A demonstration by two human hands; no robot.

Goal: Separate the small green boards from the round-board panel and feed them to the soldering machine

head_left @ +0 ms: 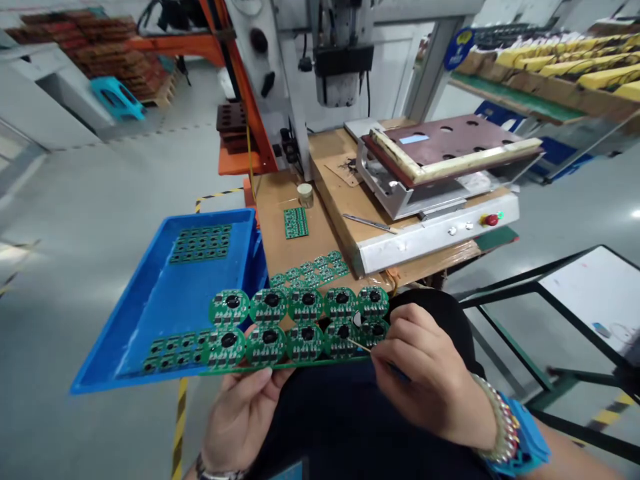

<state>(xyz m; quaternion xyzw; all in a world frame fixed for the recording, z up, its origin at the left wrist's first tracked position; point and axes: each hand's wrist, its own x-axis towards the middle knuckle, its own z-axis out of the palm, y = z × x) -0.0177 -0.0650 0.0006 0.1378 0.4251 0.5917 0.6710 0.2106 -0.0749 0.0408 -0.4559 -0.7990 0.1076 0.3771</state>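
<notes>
My left hand (245, 407) grips the lower edge of a green circuit board panel (305, 341), its thumb on the front edge. The panel is tilted toward me and made of joined round boards in two rows, each with a black blob in its middle. In my right hand (425, 373) a thin pale stick (361, 346) is pinched, its tip at a black blob in the lower row near the panel's right end. The right fingers partly cover that end. Behind the panel, another circuit board panel (320, 268) lies on the bench.
To the left stands a blue tray (187, 293) with several green boards in it. A small board (296, 223), a small jar (305, 195) and a slim knife-like tool (370, 223) lie on the wooden bench (275, 193). A machine with a brown fixture plate (450, 143) stands behind.
</notes>
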